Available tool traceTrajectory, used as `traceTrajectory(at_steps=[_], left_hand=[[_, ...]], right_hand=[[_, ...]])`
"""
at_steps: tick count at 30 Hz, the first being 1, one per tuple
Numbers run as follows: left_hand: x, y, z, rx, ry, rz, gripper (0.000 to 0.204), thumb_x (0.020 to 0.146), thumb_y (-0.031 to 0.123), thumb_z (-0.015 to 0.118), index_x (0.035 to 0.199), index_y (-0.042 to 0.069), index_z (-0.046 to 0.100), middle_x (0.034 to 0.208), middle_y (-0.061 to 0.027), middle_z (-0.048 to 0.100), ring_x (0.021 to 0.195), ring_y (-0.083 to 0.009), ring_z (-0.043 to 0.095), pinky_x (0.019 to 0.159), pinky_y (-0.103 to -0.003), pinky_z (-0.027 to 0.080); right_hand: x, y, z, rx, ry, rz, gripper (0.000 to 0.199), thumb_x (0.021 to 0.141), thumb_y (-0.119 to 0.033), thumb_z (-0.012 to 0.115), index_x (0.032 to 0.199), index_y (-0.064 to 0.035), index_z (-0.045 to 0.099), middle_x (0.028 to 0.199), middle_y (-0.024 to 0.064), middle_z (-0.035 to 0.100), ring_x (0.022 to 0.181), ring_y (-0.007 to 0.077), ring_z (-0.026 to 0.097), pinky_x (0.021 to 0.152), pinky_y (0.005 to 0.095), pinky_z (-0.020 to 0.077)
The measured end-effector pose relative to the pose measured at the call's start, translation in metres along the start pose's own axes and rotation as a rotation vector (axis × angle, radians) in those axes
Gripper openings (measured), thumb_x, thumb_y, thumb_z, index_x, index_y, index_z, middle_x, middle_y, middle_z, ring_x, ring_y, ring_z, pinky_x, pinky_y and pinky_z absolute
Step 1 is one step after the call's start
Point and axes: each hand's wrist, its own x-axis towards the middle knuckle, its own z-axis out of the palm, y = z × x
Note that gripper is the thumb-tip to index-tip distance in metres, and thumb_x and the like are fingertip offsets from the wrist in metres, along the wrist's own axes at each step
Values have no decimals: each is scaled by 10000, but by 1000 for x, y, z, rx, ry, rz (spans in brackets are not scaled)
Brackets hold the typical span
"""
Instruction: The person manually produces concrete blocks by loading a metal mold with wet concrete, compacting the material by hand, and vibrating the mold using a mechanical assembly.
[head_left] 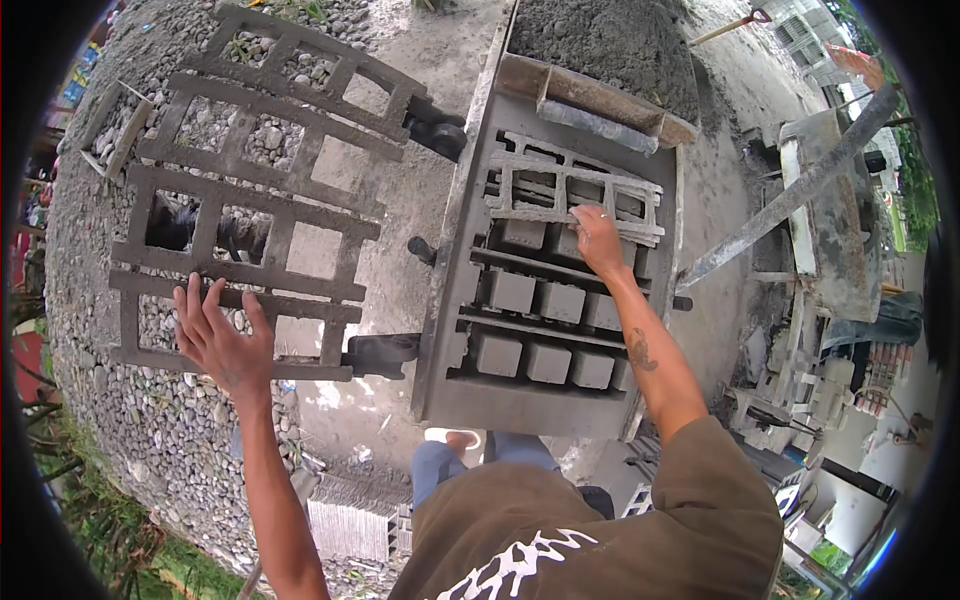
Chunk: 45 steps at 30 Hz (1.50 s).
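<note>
My right hand rests on a fresh grey concrete block that sits in the far part of a metal block mould machine. Below it the mould shows rows of grey square cores. My left hand is spread flat, fingers apart, on the near bar of a row of wet hollow blocks laid on the gravel to the left. It holds nothing.
Several rows of moulded blocks lie on gravel at the left. A heap of dark concrete mix fills the hopper behind the mould. A long metal lever slants at the right. Machine parts stand at lower right.
</note>
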Motion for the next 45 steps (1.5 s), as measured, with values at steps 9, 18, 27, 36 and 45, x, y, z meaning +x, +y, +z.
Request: traceTrajectory(at_steps=[9, 18, 27, 36, 45], left_hand=[[-3, -4, -2, -6, -12, -4, 397, 1044, 356, 724, 1383, 159, 658, 1631, -57, 544, 1611, -297, 394, 1297, -541, 268], [-2, -5, -1, -14, 16, 8, 385, 1029, 352, 727, 1358, 161, 669, 1626, -43, 557, 1599, -288, 418, 1282, -533, 291], [-5, -3, -4, -15, 22, 7, 404, 1031, 365, 726, 1372, 155, 673, 1619, -49, 571, 1601, -282, 416, 1283, -529, 286], [-9, -5, -4, -11, 11, -14, 400, 1036, 381, 707, 1375, 173, 667, 1632, -37, 551, 1610, -267, 398, 1293, -534, 273], [-12, -8, -5, 2, 7, -11, 452, 1023, 406, 705, 1408, 178, 642, 1633, -44, 539, 1625, -267, 365, 1289, -561, 266]], right_hand=[[-15, -30, 1, 28, -28, -4, 326, 859, 75, 688, 1173, 17, 753, 1127, 183, 746, 1095, 420, 670, 940, 510, 568], [-12, -34, -4, -38, -21, 53, 310, 886, 47, 673, 1184, 18, 755, 1142, 183, 740, 1087, 425, 663, 941, 530, 556], [-95, -80, 4, -112, 46, 64, 282, 920, 27, 654, 1174, -30, 764, 1172, 129, 732, 1115, 373, 661, 973, 517, 523], [-134, -114, -9, -148, -124, 56, 273, 954, -23, 652, 1213, -22, 738, 1162, 129, 690, 1139, 362, 638, 973, 496, 502], [-233, -200, 8, -146, -61, 216, 360, 942, -51, 698, 1298, -46, 753, 1333, 120, 687, 1245, 350, 616, 1001, 487, 504]])
